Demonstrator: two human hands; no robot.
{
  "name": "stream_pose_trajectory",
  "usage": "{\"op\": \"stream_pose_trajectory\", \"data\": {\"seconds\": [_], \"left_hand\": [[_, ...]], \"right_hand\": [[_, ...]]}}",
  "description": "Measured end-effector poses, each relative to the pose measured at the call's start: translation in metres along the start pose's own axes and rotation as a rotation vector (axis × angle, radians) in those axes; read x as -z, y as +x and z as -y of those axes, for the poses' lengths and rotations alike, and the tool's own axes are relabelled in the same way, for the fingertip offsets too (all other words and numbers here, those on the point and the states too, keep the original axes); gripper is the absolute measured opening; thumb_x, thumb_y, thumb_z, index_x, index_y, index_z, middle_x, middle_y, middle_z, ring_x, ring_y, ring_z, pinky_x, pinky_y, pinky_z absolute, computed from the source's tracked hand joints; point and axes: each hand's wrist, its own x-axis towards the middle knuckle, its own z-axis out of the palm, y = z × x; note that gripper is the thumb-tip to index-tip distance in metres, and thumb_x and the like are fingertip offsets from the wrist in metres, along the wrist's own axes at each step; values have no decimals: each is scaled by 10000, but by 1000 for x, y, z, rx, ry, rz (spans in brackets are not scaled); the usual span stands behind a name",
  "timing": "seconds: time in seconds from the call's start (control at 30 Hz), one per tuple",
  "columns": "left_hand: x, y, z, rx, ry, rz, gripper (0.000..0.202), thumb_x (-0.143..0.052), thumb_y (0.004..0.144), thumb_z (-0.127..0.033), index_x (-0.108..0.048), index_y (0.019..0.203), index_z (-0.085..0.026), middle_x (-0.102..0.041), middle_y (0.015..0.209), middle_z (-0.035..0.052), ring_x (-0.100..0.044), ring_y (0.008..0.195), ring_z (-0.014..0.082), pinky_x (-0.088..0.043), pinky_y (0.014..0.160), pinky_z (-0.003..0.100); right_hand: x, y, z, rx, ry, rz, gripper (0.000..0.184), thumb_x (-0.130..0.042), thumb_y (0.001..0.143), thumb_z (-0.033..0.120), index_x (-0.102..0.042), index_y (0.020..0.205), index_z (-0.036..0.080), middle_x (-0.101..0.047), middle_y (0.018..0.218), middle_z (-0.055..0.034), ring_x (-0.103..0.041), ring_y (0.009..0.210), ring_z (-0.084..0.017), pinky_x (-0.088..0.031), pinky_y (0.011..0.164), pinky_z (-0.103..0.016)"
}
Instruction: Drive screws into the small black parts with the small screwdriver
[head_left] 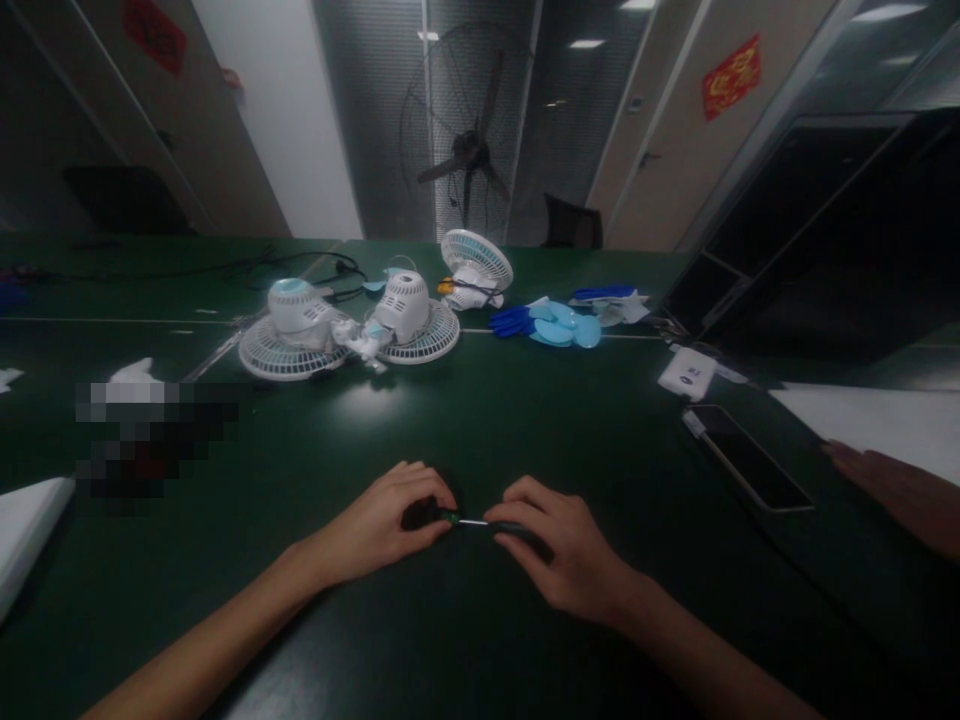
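Note:
My right hand (559, 545) is closed around the dark handle of a screwdriver (521, 532), whose thin metal shaft points left. My left hand (397, 515) pinches a small dark piece with a green part (450, 516), low over the table. The shaft's left end meets this green part; the left fingers hide most of the piece, so its kind does not show. Both forearms come in from the bottom edge.
Small white fans (296, 345) lie on the green table (360, 640) beyond my hands. Blue gloves and light-blue fan blades (559, 325) sit behind. A phone (750, 455), a white box (688, 373) and another person's hand (892, 490) are at right.

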Motion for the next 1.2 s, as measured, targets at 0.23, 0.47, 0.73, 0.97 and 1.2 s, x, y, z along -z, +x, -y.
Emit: {"op": "stream_pose_trajectory", "data": {"seconds": [0.23, 0.47, 0.73, 0.97, 1.2], "left_hand": [[3, 1, -4, -17, -22, 31, 137, -658, 1019, -288, -678, 1152, -261, -707, 1120, 37, -638, 1056, 228, -399, 1038, 409], [6, 1, -3, -25, -32, 59, 140, -663, 1025, -330, -691, 1152, -279, -715, 1134, 25, -648, 1100, 230, -347, 1138, 452], [5, -1, -3, -18, -57, 34, 247, -703, 972, -270, -663, 1215, -265, -679, 1190, 51, -613, 1127, 239, -437, 1054, 415], [7, -2, -4, -42, -71, 27, 293, -689, 964, -216, -661, 1249, -277, -639, 1261, 68, -585, 1208, 255, -453, 1058, 423], [2, -2, 0, -39, -10, 55, 221, -682, 998, -253, -684, 1217, -281, -657, 1211, 56, -592, 1183, 251, -386, 1106, 446]], "right_hand": [[-4, -1, -3, 58, -6, -3, 216, -549, 1065, 221, -671, 1242, 241, -647, 1112, -59, -669, 938, -184, -504, 718, -299], [-4, 0, -8, 29, 84, -96, 234, -536, 1077, 209, -664, 1272, 234, -619, 1131, -69, -652, 958, -179, -532, 765, -294], [-3, -2, -6, 17, 97, -100, 202, -567, 1064, 206, -687, 1224, 238, -621, 1099, -57, -641, 911, -169, -499, 737, -297], [-1, -2, -4, 16, 86, -64, 205, -577, 1057, 208, -682, 1229, 247, -624, 1122, -57, -646, 914, -174, -491, 722, -302], [-7, 0, -7, 88, 3, -1, 223, -590, 1067, 224, -674, 1268, 275, -639, 1132, -42, -667, 938, -175, -497, 724, -300]]}}
